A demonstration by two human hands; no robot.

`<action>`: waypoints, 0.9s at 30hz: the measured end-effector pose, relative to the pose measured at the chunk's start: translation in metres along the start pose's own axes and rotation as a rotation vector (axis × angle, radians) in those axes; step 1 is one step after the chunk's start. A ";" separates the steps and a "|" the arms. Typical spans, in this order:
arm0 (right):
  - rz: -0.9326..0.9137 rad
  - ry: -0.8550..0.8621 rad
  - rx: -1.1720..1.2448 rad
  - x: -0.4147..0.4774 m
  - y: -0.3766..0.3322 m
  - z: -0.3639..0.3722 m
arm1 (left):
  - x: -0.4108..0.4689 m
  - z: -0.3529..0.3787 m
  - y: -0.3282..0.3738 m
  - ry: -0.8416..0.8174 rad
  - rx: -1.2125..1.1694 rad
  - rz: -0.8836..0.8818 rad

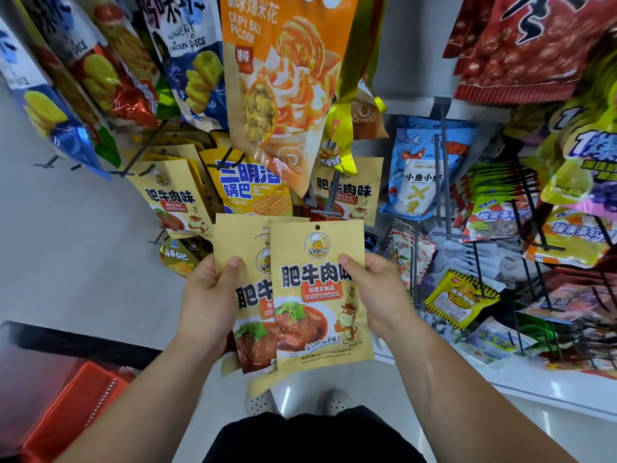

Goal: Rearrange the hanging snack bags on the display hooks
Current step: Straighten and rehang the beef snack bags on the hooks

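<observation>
So, this looks like mid-job to me. The person has a small stack of yellow beef-flavour snack bags in hand, and none of those is on a hook. The front bag (317, 295) sits between both hands. At least one more of the same kind, the bags behind it (248, 262), peeks out on the left, fanned a bit. The left hand (210, 295) grips the rear ones with the thumb laid over the front face and the fingers hidden behind. The right hand (377, 292) pinches the front bag's right edge, thumb on the print.

Two matching packs already hang on the rack, a left pack (173, 195) and a right pack (350, 192). A grey hook (332, 200) pokes out in front of the right one. My guess is the held stack goes onto one of those rows, so the collecting is done and the re-hanging is what's left. Can't tell which hook is the target though.

Orientation-wise the held bags are upright, with the long axis running bottom-to-top in the view and the print facing the camera. The hang hole (317, 227) is at the top edge, pointing towards the rack, just below that hook's tip. A big orange popcorn bag (283, 78) hangs above it all.
</observation>
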State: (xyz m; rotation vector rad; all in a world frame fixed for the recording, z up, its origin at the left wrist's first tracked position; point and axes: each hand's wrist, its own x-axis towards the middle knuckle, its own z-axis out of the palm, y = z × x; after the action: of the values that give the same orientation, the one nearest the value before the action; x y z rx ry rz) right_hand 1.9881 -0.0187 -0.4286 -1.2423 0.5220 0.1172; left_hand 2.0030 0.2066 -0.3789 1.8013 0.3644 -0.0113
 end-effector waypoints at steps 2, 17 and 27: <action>-0.016 0.010 -0.002 0.002 0.000 -0.005 | 0.003 -0.005 -0.004 0.016 0.055 0.023; -0.272 0.206 -0.156 0.012 -0.009 -0.003 | -0.005 -0.016 0.008 0.162 0.408 0.183; -0.268 0.246 -0.172 0.016 -0.005 0.006 | -0.008 -0.017 0.010 0.132 0.396 0.228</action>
State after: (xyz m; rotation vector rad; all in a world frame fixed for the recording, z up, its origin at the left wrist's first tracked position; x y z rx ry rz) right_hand 2.0059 -0.0183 -0.4298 -1.4940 0.5601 -0.2240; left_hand 1.9946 0.2189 -0.3635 2.2343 0.2589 0.2094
